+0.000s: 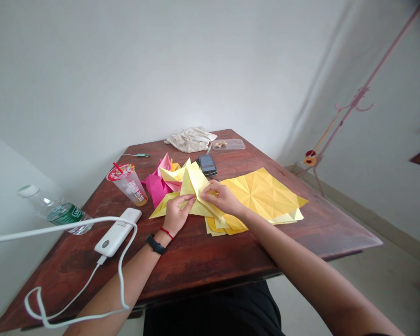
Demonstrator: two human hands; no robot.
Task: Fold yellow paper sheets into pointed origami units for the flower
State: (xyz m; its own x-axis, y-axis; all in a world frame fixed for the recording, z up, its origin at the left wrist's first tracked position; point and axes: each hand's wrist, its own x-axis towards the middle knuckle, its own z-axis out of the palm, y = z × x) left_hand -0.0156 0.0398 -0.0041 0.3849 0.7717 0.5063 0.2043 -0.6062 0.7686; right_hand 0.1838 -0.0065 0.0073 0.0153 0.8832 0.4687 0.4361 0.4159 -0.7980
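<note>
Between my hands stands a pale yellow folded paper (192,179), with creased flaps rising to a point. My left hand (178,210) pinches its lower edge, fingers closed. My right hand (221,197) grips a flap on the right side, thumb and fingertips pressed together. Just behind, pink and magenta folded papers (157,186) lie in a heap with other yellow ones. Under and beside my right forearm is a stack of creased yellow sheets (262,191), the top one showing star-like fold lines.
To the left are a plastic drink cup (133,186), a tilted-looking water bottle (61,210) and a white power bank (118,232) with a looping white cable (120,266). Farther back lie a phone (207,164), a crumpled cloth (191,139) and a clear tray (232,144).
</note>
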